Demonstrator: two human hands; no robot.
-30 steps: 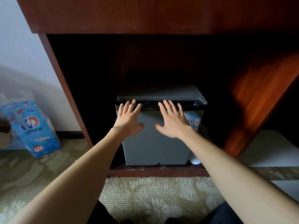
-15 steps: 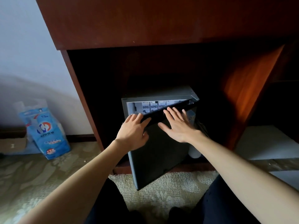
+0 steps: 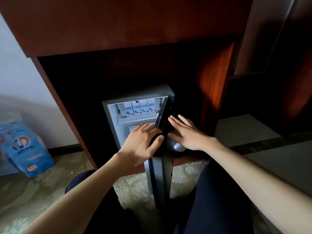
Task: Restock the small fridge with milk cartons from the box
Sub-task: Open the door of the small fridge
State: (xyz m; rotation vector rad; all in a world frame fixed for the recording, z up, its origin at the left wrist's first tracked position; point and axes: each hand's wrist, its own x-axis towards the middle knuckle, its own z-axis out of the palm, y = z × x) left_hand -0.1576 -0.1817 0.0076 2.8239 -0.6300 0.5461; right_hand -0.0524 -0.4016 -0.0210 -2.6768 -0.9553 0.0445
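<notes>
Plainly the fridge (image 3: 111,119) sits low in a wooden cabinet (image 3: 118,27) recess, which is why the person crouches with both arms stretched forward and down. Its door (image 3: 162,174) stands swung out toward the camera, seen nearly edge-on, hinged on the right.

The left hand (image 3: 141,146) lies on the door's near edge, fingers curled over it and thumb on the dark face: a loose hold, probably to swing the door and steady it. The right hand (image 3: 187,134) is spread flat, fingers apart, gripping nothing; it hovers at the door's outer side, and whether the palm touches the panel I cannot tell. It seems placed to guide or stop the door.

Inside, lit by the fridge lamp, the top shelf holds one row of cartons (image 3: 140,108) standing upright side by side, labels forward, packed close so the row fits the narrow width. Four fronts are clear; a fifth, paler shape at the left end may be another. Something white rests on the lower shelf behind the left fingers, too hidden to name.

One blue pack (image 3: 25,149) leans by the wall at left on the carpet (image 3: 33,191). No box is in view, so the restocking looks either done or its supply lies out of sight.
</notes>
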